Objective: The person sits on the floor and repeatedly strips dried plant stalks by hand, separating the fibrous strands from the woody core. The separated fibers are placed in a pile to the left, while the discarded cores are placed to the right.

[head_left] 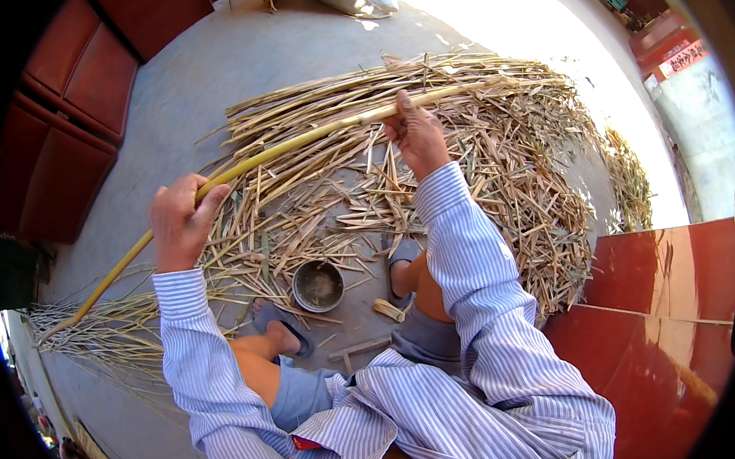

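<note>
One long yellow reed stalk (298, 142) slants across the view, from the floor at the lower left up to the pile of stalks on the far right. My left hand (180, 217) is closed round its middle, thumb toward the far end. Farther along, my right hand (417, 137) grips it with bent fingers, the thumb raised against it. Beneath the held stalk lie several long peeled stalks (272, 110), side by side. Short pieces and husks (513, 174) are heaped below and right of my right hand.
Between my feet stands a dark round bowl (296, 292), with a short pale block (389, 310) beside it. Thin stalks (109, 331) fan out at the lower left. Dark red panels (82, 70) stand at the left, and more red panels (626, 333) at the right.
</note>
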Demonstrator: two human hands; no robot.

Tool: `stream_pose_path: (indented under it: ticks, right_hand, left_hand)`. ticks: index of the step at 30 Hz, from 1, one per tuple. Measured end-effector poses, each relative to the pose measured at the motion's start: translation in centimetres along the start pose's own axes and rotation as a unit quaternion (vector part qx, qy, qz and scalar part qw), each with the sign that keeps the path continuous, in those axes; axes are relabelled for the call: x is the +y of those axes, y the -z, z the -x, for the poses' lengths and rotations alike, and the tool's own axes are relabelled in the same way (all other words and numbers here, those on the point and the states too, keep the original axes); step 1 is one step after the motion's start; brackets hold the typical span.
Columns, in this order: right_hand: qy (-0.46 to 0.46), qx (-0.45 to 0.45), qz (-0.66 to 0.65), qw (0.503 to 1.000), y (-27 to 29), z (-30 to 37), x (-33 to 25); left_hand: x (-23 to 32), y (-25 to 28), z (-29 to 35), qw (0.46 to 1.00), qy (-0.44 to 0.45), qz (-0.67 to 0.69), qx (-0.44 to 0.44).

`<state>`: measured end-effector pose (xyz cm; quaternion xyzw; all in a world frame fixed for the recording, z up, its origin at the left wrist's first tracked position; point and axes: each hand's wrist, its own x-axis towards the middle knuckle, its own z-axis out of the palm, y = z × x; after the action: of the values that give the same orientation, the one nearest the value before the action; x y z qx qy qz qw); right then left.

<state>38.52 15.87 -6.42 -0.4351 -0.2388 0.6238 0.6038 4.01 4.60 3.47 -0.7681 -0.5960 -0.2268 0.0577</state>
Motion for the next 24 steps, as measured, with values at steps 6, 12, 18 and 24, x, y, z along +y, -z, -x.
stream_pose_path:
  ticks: [6, 12, 18, 24]
  right_hand:
    - [-0.073, -0.124, 0.006, 0.99, -6.5, 4.8, 3.1]
    - [0.051, 0.019, -0.098, 0.994, 3.3, -3.6, -1.9]
    - [0.081, -0.035, -0.246, 0.965, 7.8, -3.9, -4.6]
    - [0.051, -0.148, -0.153, 0.976, 0.9, 0.2, -1.9]
  left_hand:
    - [3.7, -3.8, -2.2, 0.994, -0.072, 0.062, 0.053]
    - [0.1, -0.1, 0.5, 0.984, 0.088, 0.154, -0.029]
    - [-2.4, 2.3, 2.1, 0.949, 0.169, 0.243, -0.113]
    - [-2.9, 1.2, 1.7, 0.934, 0.175, 0.289, -0.117]
